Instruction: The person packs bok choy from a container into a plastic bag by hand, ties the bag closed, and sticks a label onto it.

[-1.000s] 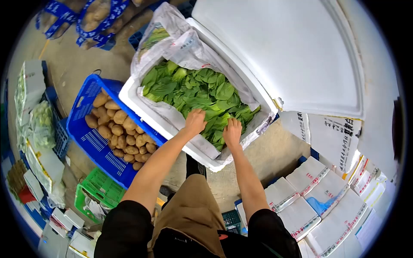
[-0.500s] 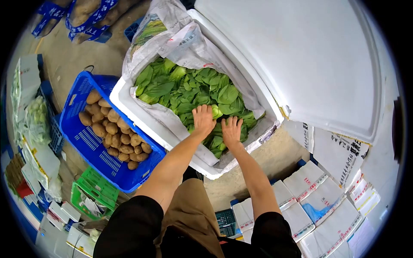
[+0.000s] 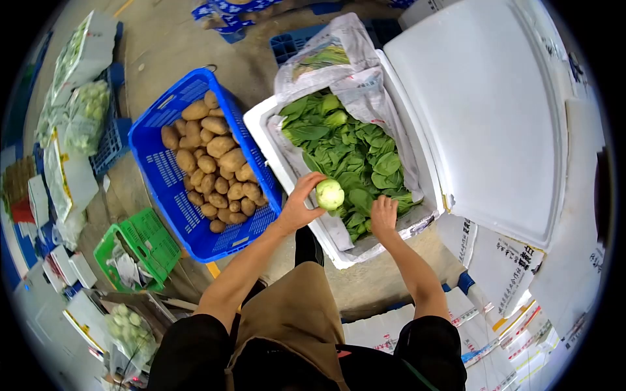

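My left hand (image 3: 304,203) grips a bok choy (image 3: 330,194) over the near left side of a white foam box (image 3: 262,117). Its round, pale green base faces up at me. More leafy bok choy (image 3: 352,153) fills the box, which is lined with printed paper sheets. Down among the leaves near the box's right end is my right hand (image 3: 384,215), its fingers curled together. Whatever those fingers grasp is hidden from view.
A blue crate (image 3: 145,140) of potatoes (image 3: 215,163) stands left of the box. The white lid (image 3: 489,111) leans along its far right side. Behind the potatoes' near end sits a green crate (image 3: 153,241). Stacked white boxes (image 3: 385,329) lie at lower right.
My left hand has lifted a bok choy out of the leaves and moved toward the box's near left wall. My right hand stays among the leaves. The camera view has shifted left.
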Available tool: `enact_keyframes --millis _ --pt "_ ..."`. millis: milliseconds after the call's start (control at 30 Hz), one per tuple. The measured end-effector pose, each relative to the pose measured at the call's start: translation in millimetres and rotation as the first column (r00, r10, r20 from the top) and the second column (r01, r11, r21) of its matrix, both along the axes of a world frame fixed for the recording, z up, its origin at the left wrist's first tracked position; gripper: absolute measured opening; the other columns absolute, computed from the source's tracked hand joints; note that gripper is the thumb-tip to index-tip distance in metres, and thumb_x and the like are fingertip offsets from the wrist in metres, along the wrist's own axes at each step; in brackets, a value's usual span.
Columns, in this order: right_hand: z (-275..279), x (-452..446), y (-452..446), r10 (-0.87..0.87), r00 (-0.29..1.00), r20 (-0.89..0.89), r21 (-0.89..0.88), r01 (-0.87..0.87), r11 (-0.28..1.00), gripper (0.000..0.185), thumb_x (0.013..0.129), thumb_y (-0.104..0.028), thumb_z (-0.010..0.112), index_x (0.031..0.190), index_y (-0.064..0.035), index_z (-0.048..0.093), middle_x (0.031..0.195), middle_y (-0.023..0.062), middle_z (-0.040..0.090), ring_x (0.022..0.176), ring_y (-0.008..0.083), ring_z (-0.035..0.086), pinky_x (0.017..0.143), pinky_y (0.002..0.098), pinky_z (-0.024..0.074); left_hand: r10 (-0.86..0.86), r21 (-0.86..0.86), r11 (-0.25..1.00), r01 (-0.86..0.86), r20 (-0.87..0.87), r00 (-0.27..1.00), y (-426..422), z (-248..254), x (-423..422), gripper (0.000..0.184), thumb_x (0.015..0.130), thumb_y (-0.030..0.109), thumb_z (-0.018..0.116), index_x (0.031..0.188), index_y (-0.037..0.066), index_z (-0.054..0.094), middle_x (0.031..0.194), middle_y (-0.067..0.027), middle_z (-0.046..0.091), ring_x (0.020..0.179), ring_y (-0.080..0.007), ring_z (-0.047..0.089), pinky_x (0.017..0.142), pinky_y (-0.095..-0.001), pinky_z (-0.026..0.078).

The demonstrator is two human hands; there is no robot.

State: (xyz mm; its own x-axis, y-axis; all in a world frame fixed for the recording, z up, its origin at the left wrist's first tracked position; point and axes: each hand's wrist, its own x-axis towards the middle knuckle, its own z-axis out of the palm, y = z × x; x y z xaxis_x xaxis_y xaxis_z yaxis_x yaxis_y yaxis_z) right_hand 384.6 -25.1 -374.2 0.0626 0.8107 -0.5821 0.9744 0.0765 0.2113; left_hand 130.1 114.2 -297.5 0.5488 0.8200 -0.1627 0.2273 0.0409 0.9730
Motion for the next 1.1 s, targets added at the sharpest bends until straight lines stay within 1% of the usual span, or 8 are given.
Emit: enact_keyframes --millis 67,167,200,300,567,767,900,1100 --pt "35.3 -3.4 6.5 -0.351 0.920 -0.177 -0.114 0.335 0.935 0.050 0.068 -0.024 0.072 0.110 -0.0017 0.058 0.114 0.0164 0.049 0.111 0.0324 0.045 0.097 0.0498 0.0301 0.011 0.131 0.991 -0.007 -0.026 1.000 1.6 29.0 -31.1 0.061 0.062 0.002 0.072 0.120 0.002 0.052 0.125 -0.0135 0.047 0.121 -0.0314 0.044 0.103 -0.0380 0.035" --pt "97.7 -0.2 20.2 -0.822 0.220 -0.525 -0.435 0.761 0.482 0.051 0.069 -0.023 0.070 0.113 -0.0007 0.055 0.115 0.0209 0.055 0.106 0.0289 0.054 0.087 0.0469 0.0423 0.020 0.340 0.940 0.011 -0.088 0.996 0.9 77.3 -76.3 0.060 0.060 0.001 0.072 0.117 0.003 0.054 0.122 -0.0116 0.050 0.118 -0.0309 0.045 0.100 -0.0400 0.036" --pt "124.0 -19.7 27.4 -0.813 -0.277 -0.512 -0.644 0.750 0.150 0.050 0.072 -0.022 0.066 0.113 0.0030 0.053 0.111 0.0232 0.058 0.102 0.0305 0.058 0.086 0.0490 0.0463 0.015 0.416 0.909 0.031 -0.106 0.994 -0.8 89.6 -94.0 0.059 0.060 0.003 0.072 0.116 0.003 0.055 0.121 -0.0114 0.051 0.117 -0.0312 0.046 0.099 -0.0409 0.037" --pt "150.7 -77.7 17.2 -0.411 -0.870 -0.273 -0.961 0.264 0.079 0.053 0.072 -0.022 0.065 0.115 0.0056 0.051 0.113 0.0244 0.057 0.105 0.0344 0.057 0.094 0.0528 0.0432 0.011 0.595 0.799 0.084 -0.154 0.988 -17.6 132.8 -147.3 0.056 0.059 0.005 0.071 0.113 0.005 0.057 0.118 -0.0108 0.054 0.115 -0.0313 0.048 0.096 -0.0434 0.038" --pt "265.8 -383.0 -26.7 -0.674 -0.738 0.031 -0.793 -0.429 0.433 0.078 0.076 -0.064 0.047 0.140 -0.0191 0.036 0.144 0.0057 0.035 0.133 0.0280 0.031 0.106 0.0648 0.0160 0.121 0.844 0.531 0.071 -0.159 0.980 -158.7 254.3 -346.9 0.052 0.066 0.007 0.064 0.117 0.005 0.054 0.126 -0.0103 0.050 0.122 -0.0302 0.044 0.091 -0.0493 0.037" --pt "317.0 -578.3 -122.7 -0.941 -0.323 0.103 -0.600 -0.774 0.200 0.097 0.068 -0.060 0.064 0.145 -0.0189 0.022 0.149 0.0040 0.024 0.137 0.0285 0.024 0.110 0.0570 0.0162 0.451 0.868 0.474 -0.150 -0.093 0.888 -337.0 324.1 -517.5 0.061 0.063 0.010 0.072 0.120 0.005 0.050 0.127 -0.0119 0.048 0.123 -0.0335 0.042 0.095 -0.0520 0.035" --pt "366.3 -703.6 -193.0 -0.857 -0.083 -0.509 -0.666 -0.593 0.452 0.087 0.075 -0.055 0.061 0.143 -0.0161 0.024 0.149 0.0059 0.024 0.136 0.0271 0.025 0.111 0.0532 0.0196 0.706 0.915 0.340 -0.217 -0.096 0.702 -449.5 371.4 -594.5 0.068 0.061 0.008 0.072 0.124 0.012 0.050 0.130 -0.0109 0.046 0.125 -0.0319 0.040 0.099 -0.0512 0.034" --pt "414.0 -846.5 -219.5 -0.976 -0.157 0.150 -0.708 -0.706 0.004 0.063 0.081 -0.048 0.053 0.133 -0.0132 0.045 0.136 0.0092 0.045 0.128 0.0251 0.038 0.110 0.0476 0.0255 0.987 0.974 0.140 -0.177 -0.123 0.104 -532.8 389.8 -681.7 0.061 0.069 0.008 0.068 0.127 0.017 0.051 0.131 -0.0123 0.046 0.123 -0.0325 0.042 0.100 -0.0498 0.036"
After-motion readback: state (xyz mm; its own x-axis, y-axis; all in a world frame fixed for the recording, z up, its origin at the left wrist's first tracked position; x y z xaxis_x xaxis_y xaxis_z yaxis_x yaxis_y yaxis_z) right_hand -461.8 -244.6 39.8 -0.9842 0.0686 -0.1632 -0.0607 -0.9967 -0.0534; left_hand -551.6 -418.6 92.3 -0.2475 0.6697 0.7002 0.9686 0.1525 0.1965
